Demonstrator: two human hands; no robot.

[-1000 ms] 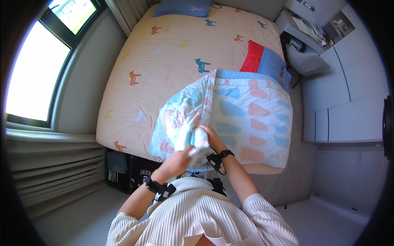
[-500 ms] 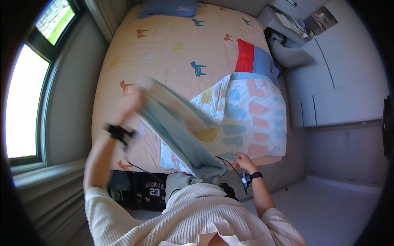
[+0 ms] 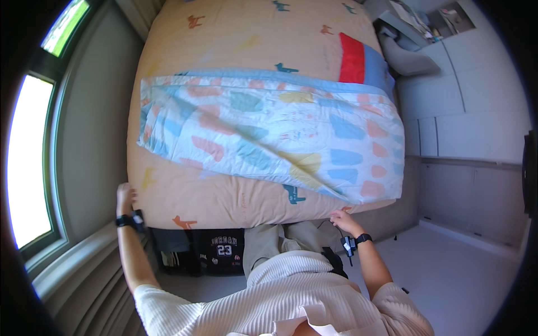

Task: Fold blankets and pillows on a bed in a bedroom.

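A quilt (image 3: 269, 129) patterned with orange, blue, teal and yellow patches on white lies spread across the bed (image 3: 224, 207) from left to right. A diagonal crease runs through it, and its near edge slants toward the front right corner. My left hand (image 3: 126, 197) is at the bed's left edge, apart from the quilt, with nothing in it and its fingers loosely bent. By the front edge, just below the quilt's near right corner, my right hand (image 3: 344, 221) has loosely bent fingers and holds nothing that I can see. Both wrists wear black straps with small devices.
A red and blue folded cloth or pillow (image 3: 353, 59) lies at the bed's right side, partly under the quilt. Black bags or clothes (image 3: 221, 252) sit below the bed's front. A window (image 3: 32, 151) is on the left; pale cabinets (image 3: 437, 101) and a chair (image 3: 406, 59) stand right.
My left hand has let go of the quilt and come down to the bed's left edge. The lifted part now lies flat toward the left. My right hand stays near the front edge.
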